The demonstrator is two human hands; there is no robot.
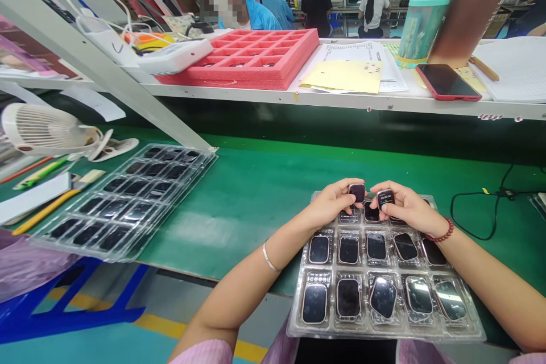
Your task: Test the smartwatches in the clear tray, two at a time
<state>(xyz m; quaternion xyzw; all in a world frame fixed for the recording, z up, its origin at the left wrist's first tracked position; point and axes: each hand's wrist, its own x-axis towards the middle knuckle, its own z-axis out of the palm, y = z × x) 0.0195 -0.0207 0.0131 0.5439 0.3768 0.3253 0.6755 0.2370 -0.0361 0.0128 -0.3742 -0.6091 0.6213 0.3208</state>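
Two hands: on my feed, the person's left hand [330,203] and right hand [405,209] sit just beside each other, apart but close, above the far row of the tray.
Left grip: closed on a dark smartwatch body [357,193], its strapless case pinched in the fingers.
Right grip: closed on a lit smartwatch body [385,199], its screen facing me.
Tray: a clear blister tray [426,332] lies on a green work mat [239,222], directly under both hands, close to the mat's near edge.
Hidden: the hands cover much of the far row, so I cannot count those pockets.
Contents: rows of dark-screened watch bodies [348,250] fill the nearer pockets, and one in the nearest row sits tilted.
Writing: the lit screen shows small digits, apparently zeros. I can read no brand on any watch. Printed papers [350,51] and white lettering on a co-worker's black shirt [315,5] are too small to make out with confidence.
Room: open green mat runs between this tray and a second blister tray [187,182] on my left. A black cable [473,210] curves on the right.
Shelf: a white shelf [298,96] ahead carries a red foam tray [256,60] and a phone in a red case [447,82].
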